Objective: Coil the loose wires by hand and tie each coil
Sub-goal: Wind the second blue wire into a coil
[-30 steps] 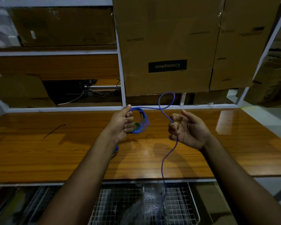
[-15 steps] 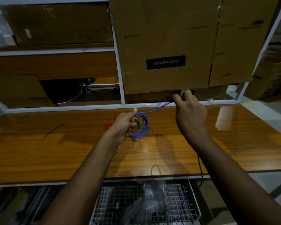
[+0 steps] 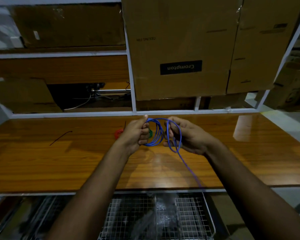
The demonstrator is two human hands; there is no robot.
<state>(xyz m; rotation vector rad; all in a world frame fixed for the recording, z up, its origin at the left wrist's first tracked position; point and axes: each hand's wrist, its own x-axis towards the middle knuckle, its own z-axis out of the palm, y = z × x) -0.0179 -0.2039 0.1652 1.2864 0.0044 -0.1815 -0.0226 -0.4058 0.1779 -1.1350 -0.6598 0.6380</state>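
A blue wire (image 3: 157,134) hangs in several loops above the wooden bench. My left hand (image 3: 137,132) grips the loops at their left side, thumb on top. Close to its right, my right hand (image 3: 185,135) curls its fingers round a fresh loop of the same wire. The loose end (image 3: 190,170) runs down and right from my right hand, over the bench's front edge. A red coil (image 3: 118,132) and a green coil (image 3: 150,134) lie on the bench behind my left hand, mostly hidden.
The wooden bench (image 3: 42,161) carries a dark cable tie (image 3: 61,138) at left and another (image 3: 125,124) by the red coil. Cardboard boxes (image 3: 180,49) fill the white shelving behind. A wire-mesh basket (image 3: 189,213) sits below the front edge.
My right hand came back from the far edge of the bench to beside my left hand, bringing a new loop of blue wire. My left hand stayed put with the coil.
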